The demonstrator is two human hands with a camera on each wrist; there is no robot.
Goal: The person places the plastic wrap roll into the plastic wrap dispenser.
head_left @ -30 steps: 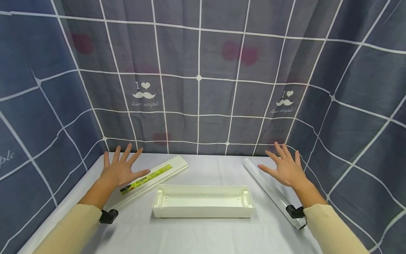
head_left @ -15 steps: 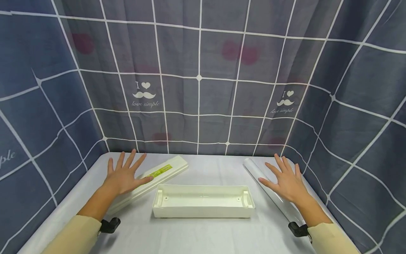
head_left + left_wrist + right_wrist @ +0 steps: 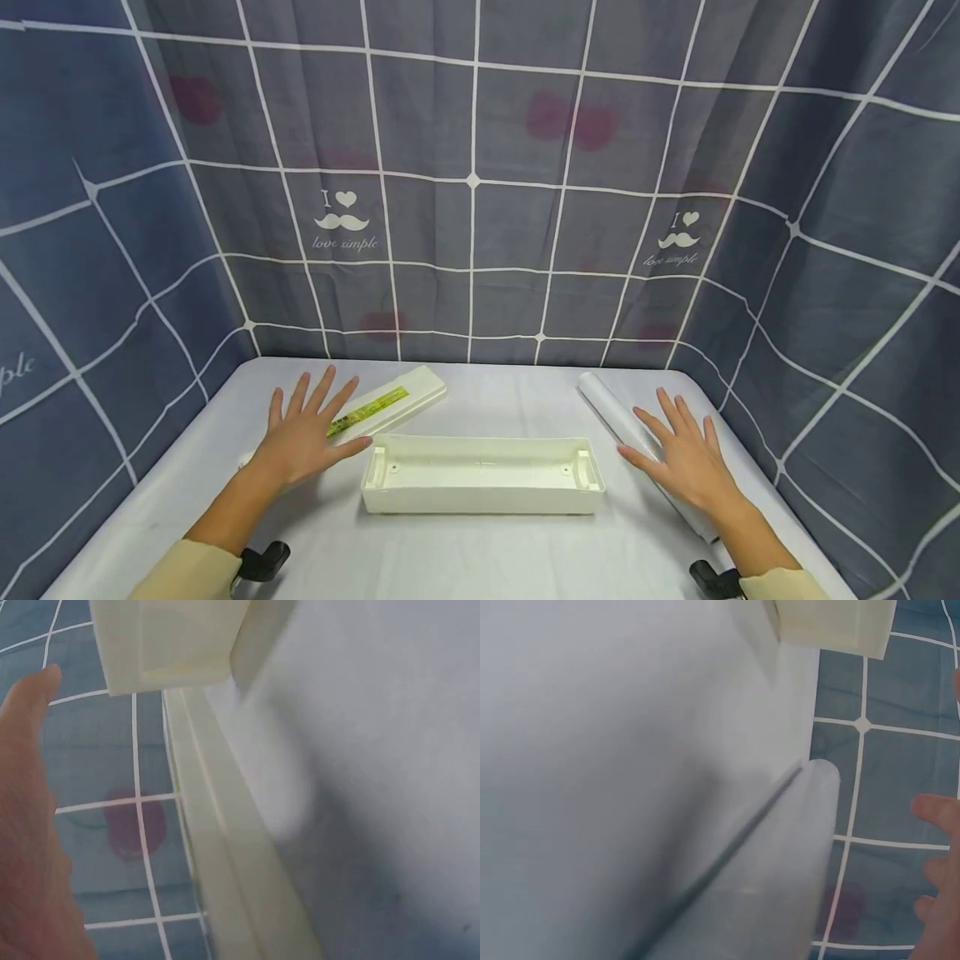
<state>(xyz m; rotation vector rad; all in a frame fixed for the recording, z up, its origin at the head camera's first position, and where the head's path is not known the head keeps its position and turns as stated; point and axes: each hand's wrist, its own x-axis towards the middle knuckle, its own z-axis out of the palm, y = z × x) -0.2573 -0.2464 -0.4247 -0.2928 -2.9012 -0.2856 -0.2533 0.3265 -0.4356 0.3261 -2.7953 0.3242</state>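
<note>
A long, open cream-white plastic box (image 3: 483,500) sits in the middle, its inside bare apart from moulded supports at both ends. My left hand (image 3: 300,442) is spread flat above a matching long lid (image 3: 420,390) with a yellow-green label strip (image 3: 367,412), covering its near part. On the other side, my right hand (image 3: 688,467) spreads its fingers over a slanting roll of clear film (image 3: 611,408), hiding part of it. Neither hand grips anything. In the left wrist view the lid's edge (image 3: 225,825) runs under the hand; the roll (image 3: 780,862) fills the right wrist view's lower middle.
White cloth (image 3: 480,558) covers the table. Dark blue-grey checked curtains (image 3: 510,225) enclose it at the back and both sides. A black wrist camera mount (image 3: 264,562) is on the left wrist, another (image 3: 716,581) on the right.
Both hands have drawn back toward the near edge and slightly to the right, fingers still spread. More of the lid's far end and the roll's top now shows. Box, lid and roll have stayed put.
</note>
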